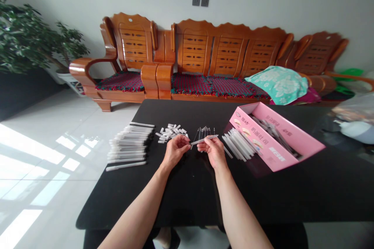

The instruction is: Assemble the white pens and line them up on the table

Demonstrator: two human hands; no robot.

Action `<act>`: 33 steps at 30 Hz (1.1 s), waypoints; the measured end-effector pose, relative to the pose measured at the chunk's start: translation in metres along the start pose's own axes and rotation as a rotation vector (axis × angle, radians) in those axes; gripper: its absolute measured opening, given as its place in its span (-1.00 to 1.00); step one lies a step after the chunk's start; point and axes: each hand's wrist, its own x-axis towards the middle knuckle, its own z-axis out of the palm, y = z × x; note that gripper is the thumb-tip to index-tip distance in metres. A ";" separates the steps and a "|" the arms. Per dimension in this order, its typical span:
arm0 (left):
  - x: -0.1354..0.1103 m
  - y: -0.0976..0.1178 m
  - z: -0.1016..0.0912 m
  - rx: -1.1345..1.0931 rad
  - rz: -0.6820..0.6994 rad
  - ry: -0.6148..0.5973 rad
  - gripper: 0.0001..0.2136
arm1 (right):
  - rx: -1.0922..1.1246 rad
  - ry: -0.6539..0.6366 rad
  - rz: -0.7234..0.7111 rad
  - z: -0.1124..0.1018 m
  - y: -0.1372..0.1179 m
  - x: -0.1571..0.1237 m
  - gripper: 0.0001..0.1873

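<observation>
A slim white pen barrel (201,140) lies across the fingers of my right hand (215,151), pinched between thumb and fingertips. My left hand (175,149) is closed in a pinch by the barrel's left end; a small dark spot shows at its fingertips, too small to make out. Behind the hands lie several thin dark pen refills (208,129). Small white pen caps (172,131) are heaped beyond my left hand. To the far left, white pens (130,143) lie side by side in a row. More white barrels (238,144) lie to the right of my right hand.
A pink cardboard box (257,140) holding dark slender items stands on the black table (187,194). At the right edge are a clear plastic bag and a white object (358,131). Behind the table stands a wooden sofa (193,46) with a turquoise cloth (280,83).
</observation>
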 end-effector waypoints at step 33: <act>-0.003 0.007 -0.004 0.302 0.059 0.050 -0.67 | 0.001 -0.006 -0.008 0.000 -0.002 -0.001 -0.72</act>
